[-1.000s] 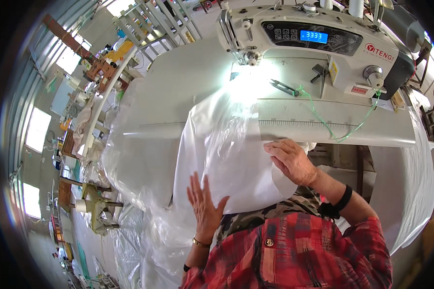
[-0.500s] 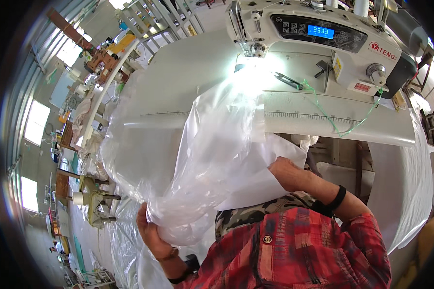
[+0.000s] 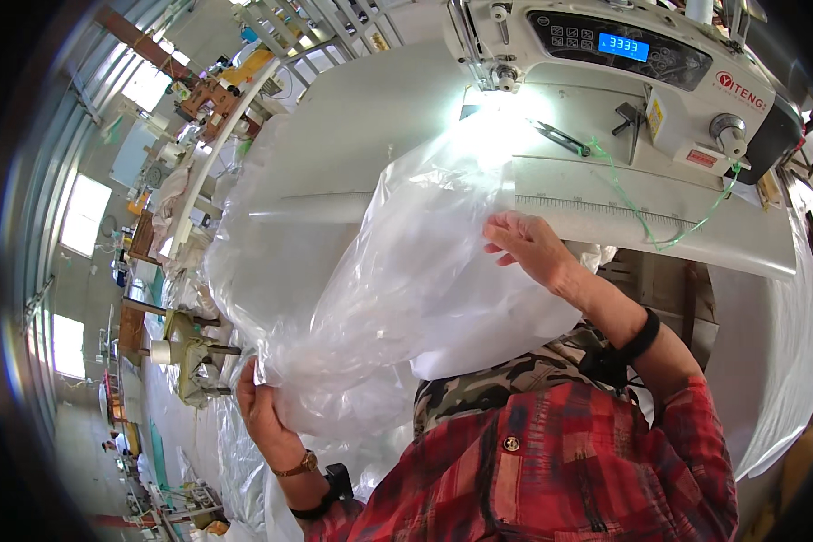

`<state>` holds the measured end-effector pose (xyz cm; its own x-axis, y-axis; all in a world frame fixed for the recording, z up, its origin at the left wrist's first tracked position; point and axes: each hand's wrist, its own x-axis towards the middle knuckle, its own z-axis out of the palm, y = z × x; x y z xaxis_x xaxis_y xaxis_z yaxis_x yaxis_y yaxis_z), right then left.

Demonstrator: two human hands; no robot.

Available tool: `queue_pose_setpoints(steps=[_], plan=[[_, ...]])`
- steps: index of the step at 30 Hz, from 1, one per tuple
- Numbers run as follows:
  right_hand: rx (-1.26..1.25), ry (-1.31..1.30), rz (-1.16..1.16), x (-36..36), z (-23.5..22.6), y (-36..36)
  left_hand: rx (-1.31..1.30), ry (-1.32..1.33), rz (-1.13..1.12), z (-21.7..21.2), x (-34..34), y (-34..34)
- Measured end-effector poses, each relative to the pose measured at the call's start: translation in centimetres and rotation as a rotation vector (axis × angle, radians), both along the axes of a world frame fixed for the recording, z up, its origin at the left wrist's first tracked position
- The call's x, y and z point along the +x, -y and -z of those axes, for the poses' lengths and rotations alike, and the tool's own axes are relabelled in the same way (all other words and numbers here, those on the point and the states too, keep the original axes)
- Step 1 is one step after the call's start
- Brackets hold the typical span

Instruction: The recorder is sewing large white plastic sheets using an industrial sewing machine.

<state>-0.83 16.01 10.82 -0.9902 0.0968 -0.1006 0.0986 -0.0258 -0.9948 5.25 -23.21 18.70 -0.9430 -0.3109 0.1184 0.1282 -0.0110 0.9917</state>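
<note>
I hold a large sheet of clear, crinkled plastic film [image 3: 397, 280] up between my two hands, in front of the near edge of the white worktop [image 3: 352, 154]. My left hand [image 3: 260, 406] is low, off the worktop's near left side, fingers closed and pinching a gathered lower edge of the film. My right hand [image 3: 531, 246] is higher, just before the worktop's near edge, fingers curled over the film's upper right edge and gripping it. The film billows between them, its top part lying over the worktop and reaching the needle area of the white industrial sewing machine [image 3: 623, 63] at the far right of the worktop. A thin green thread [image 3: 637, 212] trails across the machine's base. More clear plastic [image 3: 199, 452] lies heaped below to my left.
</note>
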Motion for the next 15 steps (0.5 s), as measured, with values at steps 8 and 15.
queue_pose_setpoints(steps=[8, 15], plan=[[-0.745, 0.102, -0.246, 0.0, 0.7, 4.3, -0.633, -0.147, 0.059, -2.1, -0.2, 3.9], [-0.528, 0.232, -0.777, 3.7, 1.4, 4.3, -1.273, -0.404, -0.097, 4.9, -10.0, 19.5]])
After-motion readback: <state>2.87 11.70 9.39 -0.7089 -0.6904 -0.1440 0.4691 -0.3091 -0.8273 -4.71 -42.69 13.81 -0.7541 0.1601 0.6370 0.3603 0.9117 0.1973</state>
